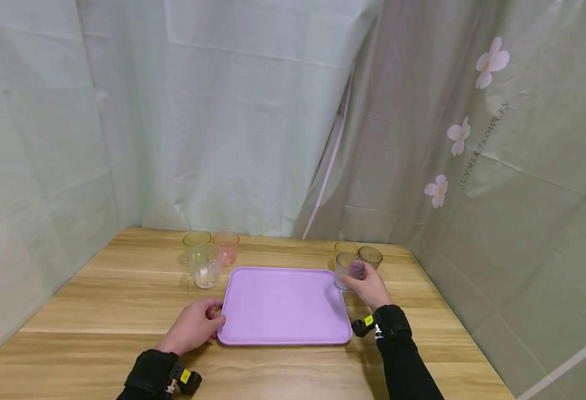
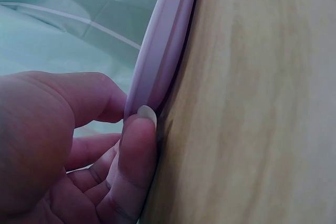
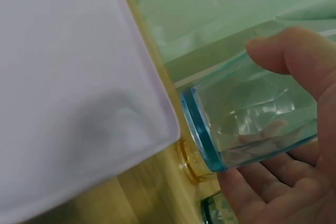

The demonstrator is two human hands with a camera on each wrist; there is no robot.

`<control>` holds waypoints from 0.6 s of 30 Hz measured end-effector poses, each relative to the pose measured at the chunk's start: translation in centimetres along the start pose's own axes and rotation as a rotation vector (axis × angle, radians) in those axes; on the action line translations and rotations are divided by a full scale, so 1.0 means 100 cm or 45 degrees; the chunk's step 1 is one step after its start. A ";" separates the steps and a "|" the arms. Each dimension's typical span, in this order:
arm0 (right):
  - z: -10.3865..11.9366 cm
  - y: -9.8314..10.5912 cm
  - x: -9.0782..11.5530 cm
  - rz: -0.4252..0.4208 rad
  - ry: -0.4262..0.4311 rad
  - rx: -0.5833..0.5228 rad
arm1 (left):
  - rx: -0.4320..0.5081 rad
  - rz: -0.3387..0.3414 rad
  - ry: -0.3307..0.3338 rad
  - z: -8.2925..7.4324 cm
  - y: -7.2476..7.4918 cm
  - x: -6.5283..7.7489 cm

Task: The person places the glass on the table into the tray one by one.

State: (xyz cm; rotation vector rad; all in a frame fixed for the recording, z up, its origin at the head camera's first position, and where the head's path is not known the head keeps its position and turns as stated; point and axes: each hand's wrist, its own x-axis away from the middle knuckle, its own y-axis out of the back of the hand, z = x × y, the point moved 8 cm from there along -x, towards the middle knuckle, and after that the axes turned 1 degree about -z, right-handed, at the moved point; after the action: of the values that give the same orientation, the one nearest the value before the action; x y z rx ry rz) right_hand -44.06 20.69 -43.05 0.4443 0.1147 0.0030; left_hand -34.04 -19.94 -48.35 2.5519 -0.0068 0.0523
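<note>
A lilac tray [image 1: 285, 308] lies flat on the table in front of the person. The left hand [image 1: 195, 325] is at its left edge; in the left wrist view thumb and finger pinch the tray rim [image 2: 157, 51]. A bluish transparent cup [image 3: 252, 114] is in the right hand [image 1: 370, 286], held between thumb and fingers, at the tray's far right corner. Close behind that cup stand a yellow cup [image 1: 343, 248] and a dark grey-brown cup [image 1: 371, 255]. The right hand's lower fingers are partly hidden by the cup in the head view.
Left of the tray stand a clear cup [image 1: 205, 272], a green cup [image 1: 196, 239] and a pink cup [image 1: 228, 250], close together. The wooden table [image 1: 268, 372] ends at pale curtains [image 1: 233, 139] behind and on both sides.
</note>
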 end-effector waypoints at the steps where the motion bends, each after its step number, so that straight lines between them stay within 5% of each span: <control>1: 0.001 -0.001 0.000 0.007 0.001 -0.009 | 0.001 0.000 0.000 0.000 0.000 0.000; 18: 0.021 -0.015 -0.001 0.163 0.051 -0.074 | 0.009 -0.006 -0.007 -0.001 -0.001 -0.001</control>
State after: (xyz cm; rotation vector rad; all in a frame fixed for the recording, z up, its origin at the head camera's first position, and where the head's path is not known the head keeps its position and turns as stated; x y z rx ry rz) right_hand -43.93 18.41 -41.86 0.3933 0.1249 0.1407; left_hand -34.11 -19.85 -48.32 2.5594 -0.0026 0.0434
